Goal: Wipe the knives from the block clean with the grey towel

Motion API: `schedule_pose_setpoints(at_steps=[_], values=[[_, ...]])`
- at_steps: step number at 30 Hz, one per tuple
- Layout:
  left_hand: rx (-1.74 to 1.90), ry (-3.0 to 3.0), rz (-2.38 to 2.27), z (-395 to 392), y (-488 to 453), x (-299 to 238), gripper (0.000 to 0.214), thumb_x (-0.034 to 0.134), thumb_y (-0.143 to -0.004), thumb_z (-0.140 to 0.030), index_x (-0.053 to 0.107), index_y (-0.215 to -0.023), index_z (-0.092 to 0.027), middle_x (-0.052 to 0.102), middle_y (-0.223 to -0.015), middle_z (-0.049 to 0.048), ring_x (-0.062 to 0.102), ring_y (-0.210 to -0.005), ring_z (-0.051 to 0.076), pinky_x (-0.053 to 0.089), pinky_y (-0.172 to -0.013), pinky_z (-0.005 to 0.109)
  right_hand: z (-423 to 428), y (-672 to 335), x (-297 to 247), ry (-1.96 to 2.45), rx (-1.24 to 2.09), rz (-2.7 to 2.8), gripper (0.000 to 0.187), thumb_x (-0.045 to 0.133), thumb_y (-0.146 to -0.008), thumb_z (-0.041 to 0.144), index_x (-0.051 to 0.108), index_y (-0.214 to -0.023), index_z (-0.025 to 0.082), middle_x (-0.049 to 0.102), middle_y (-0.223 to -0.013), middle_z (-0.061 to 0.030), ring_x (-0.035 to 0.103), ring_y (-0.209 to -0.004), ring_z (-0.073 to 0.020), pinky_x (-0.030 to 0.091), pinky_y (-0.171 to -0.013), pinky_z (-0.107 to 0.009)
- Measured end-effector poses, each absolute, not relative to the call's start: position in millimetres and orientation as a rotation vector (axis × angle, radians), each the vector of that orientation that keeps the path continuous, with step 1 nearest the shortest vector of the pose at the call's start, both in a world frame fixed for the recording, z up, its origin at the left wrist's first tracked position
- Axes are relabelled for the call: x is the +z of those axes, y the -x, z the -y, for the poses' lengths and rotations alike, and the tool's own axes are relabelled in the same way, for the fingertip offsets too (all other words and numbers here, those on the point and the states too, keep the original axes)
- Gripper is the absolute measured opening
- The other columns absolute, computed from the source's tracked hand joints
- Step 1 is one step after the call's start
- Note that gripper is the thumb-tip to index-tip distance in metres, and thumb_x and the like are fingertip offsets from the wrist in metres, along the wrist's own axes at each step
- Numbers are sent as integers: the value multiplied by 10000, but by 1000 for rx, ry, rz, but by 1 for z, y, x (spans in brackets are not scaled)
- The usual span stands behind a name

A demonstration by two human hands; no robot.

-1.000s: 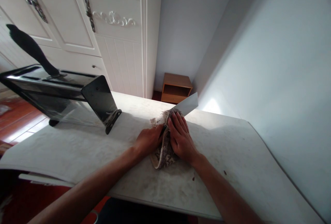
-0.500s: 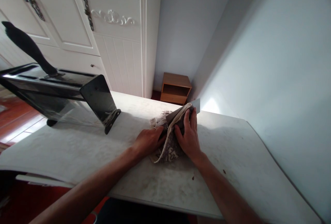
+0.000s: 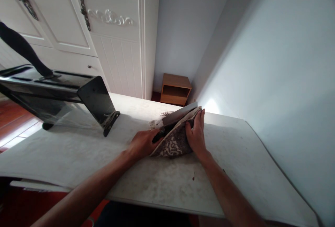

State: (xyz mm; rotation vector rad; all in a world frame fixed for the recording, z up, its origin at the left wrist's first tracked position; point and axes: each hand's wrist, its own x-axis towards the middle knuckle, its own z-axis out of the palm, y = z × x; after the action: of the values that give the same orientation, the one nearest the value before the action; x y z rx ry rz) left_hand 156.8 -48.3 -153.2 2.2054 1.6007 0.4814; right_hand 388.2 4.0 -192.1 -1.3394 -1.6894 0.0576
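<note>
A cleaver with a broad steel blade (image 3: pixel 178 114) lies across the middle of the white table (image 3: pixel 78 153). My left hand (image 3: pixel 142 143) is closed around its dark handle. A brown-and-cream patterned cloth (image 3: pixel 174 142) is folded over the blade's lower side. My right hand (image 3: pixel 196 133) presses the cloth against the blade, fingers pointing up along it and held together. Only the blade's upper strip shows above the cloth.
A black paper-cutter-like device (image 3: pixel 57 94) with a raised lever handle (image 3: pixel 21 47) stands on the table's left. White wardrobe doors (image 3: pixel 99 35) rise behind. A small wooden nightstand (image 3: pixel 175 89) sits in the corner. A pale wall (image 3: pixel 274 63) borders the table's right side.
My right hand has slid with the cloth from the blade's heel up toward its tip. The blade has turned flatter, and more of it is covered by the cloth.
</note>
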Motion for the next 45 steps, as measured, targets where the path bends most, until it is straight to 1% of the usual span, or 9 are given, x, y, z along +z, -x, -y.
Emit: schedule_pose_setpoints(at_steps=[3,9,15,19,26,32,35,38,45], values=[[532,-2166,-1623,47,-156,-153,373,488,-915,-483,706,-1048,-212,757,-979,91,703,-913,283,469,-734,312,-8,-392,-194,1359,120,1665,697,437,-940,255,135,-1560,157,158,-1622,-151,124,-1501,-290,197,-1185,-591],[682,-2079,-1625,44,-155,-157,363,535,-882,-472,725,-996,-185,761,-964,93,701,-890,272,472,-728,315,-16,-398,-194,1307,359,1496,562,552,-873,298,440,-1412,184,566,-1365,-151,543,-1242,-286,404,-1072,-535],[859,-1990,-1604,40,-155,-166,374,580,-851,-505,739,-966,-187,765,-914,60,701,-858,239,504,-733,295,-18,-396,-190,1110,745,1330,434,651,-798,330,575,-1191,161,691,-1158,-127,660,-1024,-254,518,-937,-444],[950,-1925,-1567,39,-155,-166,369,596,-838,-512,737,-935,-185,762,-894,39,693,-832,221,509,-719,280,-8,-389,-181,1109,845,1418,322,676,-786,338,637,-1061,174,732,-993,-68,675,-873,-230,556,-812,-374],[1046,-1842,-1468,43,-155,-153,363,610,-829,-476,722,-929,-145,740,-832,40,668,-764,201,497,-684,270,11,-375,-172,996,712,1718,234,616,-819,241,719,-1024,191,747,-992,-40,685,-933,-255,546,-903,-418],[1127,-1686,-1271,45,-159,-156,346,632,-823,-452,707,-985,-156,734,-888,50,663,-813,203,524,-692,266,23,-370,-166,733,479,2005,423,515,-816,57,693,-1153,242,705,-1170,-62,650,-1092,-232,534,-969,-393],[1097,-1558,-1206,47,-162,-156,364,626,-819,-480,672,-963,-149,681,-773,33,609,-627,151,480,-528,233,26,-369,-161,642,398,2102,462,490,-814,28,682,-1178,239,700,-1161,-87,631,-1122,-236,524,-988,-410],[1037,-1348,-1068,49,-164,-154,353,607,-823,-514,597,-886,-167,556,-618,-33,451,-395,77,339,-355,206,28,-369,-158,597,372,2128,486,487,-817,36,661,-1222,240,692,-1162,-97,628,-1115,-243,527,-984,-433],[991,-1100,-947,46,-163,-149,449,456,-863,-585,469,-660,-184,433,-445,-53,386,-281,73,244,-289,214,31,-369,-158,525,332,2169,563,490,-858,65,539,-1379,275,662,-1196,-93,609,-1124,-235,528,-961,-442]])
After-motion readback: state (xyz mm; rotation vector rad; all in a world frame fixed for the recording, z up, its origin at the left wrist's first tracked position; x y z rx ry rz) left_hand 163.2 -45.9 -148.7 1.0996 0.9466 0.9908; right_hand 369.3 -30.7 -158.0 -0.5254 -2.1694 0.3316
